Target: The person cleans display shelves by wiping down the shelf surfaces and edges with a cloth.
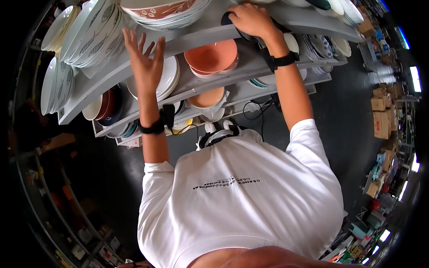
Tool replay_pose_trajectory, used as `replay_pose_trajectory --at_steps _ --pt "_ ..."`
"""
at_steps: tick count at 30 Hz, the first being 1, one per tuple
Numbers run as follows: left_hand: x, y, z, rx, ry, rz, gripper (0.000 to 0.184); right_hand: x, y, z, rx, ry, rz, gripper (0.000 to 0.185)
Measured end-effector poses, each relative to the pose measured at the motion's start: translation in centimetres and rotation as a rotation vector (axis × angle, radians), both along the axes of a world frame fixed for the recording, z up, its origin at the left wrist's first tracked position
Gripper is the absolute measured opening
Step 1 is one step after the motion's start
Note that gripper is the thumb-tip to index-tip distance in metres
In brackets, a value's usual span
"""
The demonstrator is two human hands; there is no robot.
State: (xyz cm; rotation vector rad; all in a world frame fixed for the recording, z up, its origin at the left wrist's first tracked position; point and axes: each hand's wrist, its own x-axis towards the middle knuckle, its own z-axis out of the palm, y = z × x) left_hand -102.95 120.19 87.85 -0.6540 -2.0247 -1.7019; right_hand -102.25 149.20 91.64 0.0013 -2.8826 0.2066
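My left hand is raised in front of the grey shelf, its fingers spread and nothing in them. Just left of it lean stacked white bowls with a dark leaf pattern. Above, between my hands, is a stack of patterned bowls, the top one reddish-brown and white. My right hand is at the top shelf's edge, fingers bent over a dark object that I cannot make out. Both wrists wear black straps. On the shelf below are a coral bowl and white plates.
Lower shelves hold a peach bowl, a dark red bowl and more plates. A black cable hangs below the shelves. Further plates stand at the right end. Cardboard boxes line racks at far right.
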Motion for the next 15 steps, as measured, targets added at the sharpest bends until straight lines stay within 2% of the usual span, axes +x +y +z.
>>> replay_pose_trajectory --at_steps 2,4,6,9,10,11,12,13,15 --pt "2.5 -1.7 -1.8 0.087 -0.073 -0.027 0.055 0.1 -2.2 -1.1 0.047 0.101 0.057 0.024" --pt "4.1 -3.2 -5.0 0.107 -0.327 -0.171 0.029 1.1 -5.4 -1.3 -0.02 0.115 0.046 0.02" --pt "4.8 -3.2 -9.0 0.129 -0.524 -0.359 0.025 2.4 -9.1 -1.8 -0.126 0.167 0.021 0.018" --pt "4.9 -1.2 -11.7 0.086 -0.699 -0.507 0.031 2.3 -11.7 -3.2 -0.117 0.262 0.01 0.021" --pt "4.6 -0.4 -11.8 0.091 -0.7 -0.504 0.031 2.2 -12.1 -3.1 -0.149 0.301 0.017 0.025" --pt "4.3 0.4 -11.7 0.082 -0.694 -0.53 0.034 2.0 -12.5 -2.8 -0.27 0.193 0.018 0.023" --pt "4.2 1.2 -11.6 0.075 -0.686 -0.554 0.036 2.2 -12.6 -2.7 -0.264 0.189 0.028 0.023" --pt "4.2 2.3 -10.4 0.092 -0.689 -0.633 0.045 2.3 -12.7 -2.5 -0.265 0.228 0.03 0.024" --pt "4.2 4.8 -10.2 0.109 -0.702 -0.652 0.049 1.6 -11.6 -3.5 -0.281 0.336 0.123 0.029"
